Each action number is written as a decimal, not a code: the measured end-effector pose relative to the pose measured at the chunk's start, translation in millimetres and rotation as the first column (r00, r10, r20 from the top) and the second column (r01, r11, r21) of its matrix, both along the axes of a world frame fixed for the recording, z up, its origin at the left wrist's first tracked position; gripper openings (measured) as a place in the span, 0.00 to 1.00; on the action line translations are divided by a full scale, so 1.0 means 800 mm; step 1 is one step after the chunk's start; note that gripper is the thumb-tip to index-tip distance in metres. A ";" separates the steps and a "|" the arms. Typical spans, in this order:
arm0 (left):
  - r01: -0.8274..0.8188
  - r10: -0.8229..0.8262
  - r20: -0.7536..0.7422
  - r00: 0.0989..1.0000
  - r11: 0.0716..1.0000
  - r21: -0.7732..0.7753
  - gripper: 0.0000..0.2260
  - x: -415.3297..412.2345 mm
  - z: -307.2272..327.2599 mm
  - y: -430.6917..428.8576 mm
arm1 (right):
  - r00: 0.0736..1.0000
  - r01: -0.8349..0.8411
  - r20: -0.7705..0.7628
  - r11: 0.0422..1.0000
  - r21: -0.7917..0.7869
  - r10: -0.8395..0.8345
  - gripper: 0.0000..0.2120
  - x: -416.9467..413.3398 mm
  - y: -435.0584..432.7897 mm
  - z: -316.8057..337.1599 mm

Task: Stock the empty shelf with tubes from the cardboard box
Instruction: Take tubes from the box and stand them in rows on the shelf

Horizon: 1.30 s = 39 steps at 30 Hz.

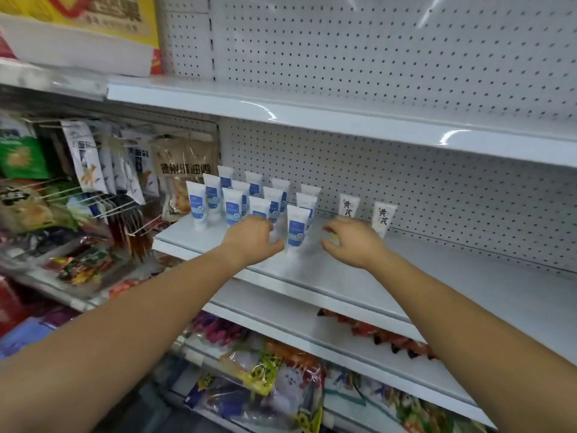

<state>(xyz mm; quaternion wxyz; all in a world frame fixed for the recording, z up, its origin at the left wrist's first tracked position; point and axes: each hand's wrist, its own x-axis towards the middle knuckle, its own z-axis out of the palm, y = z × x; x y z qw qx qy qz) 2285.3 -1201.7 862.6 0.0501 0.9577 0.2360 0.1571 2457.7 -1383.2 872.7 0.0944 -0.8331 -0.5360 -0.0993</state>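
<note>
L hand (253, 239): fingers curled, knuckles up, low against blue-label tube (260, 209), hiding its base; grip or mere touch, cannot tell. R hand (352, 242): fingers curled too, yellowish blur at tips, hold unclear. Front tube (298, 229) upright btwn hands, cap down, long axis vertical, just beside L fingertips, R farther off. Tube cluster (237, 195) behind-left; two character-label tubes (384, 217) behind R hand. Shelf (452, 276) runs on to right; judge next tubes go that way. Cardboard box not in view.

Shop: pegboard shelves (343, 270), hanging snack packets (90, 157)
</note>
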 end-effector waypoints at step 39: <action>-0.791 0.640 -0.482 0.598 0.570 -0.224 0.22 -0.517 -0.359 0.320 | 0.608 -0.791 -0.411 0.562 -0.242 0.679 0.20 -0.414 0.574 -0.359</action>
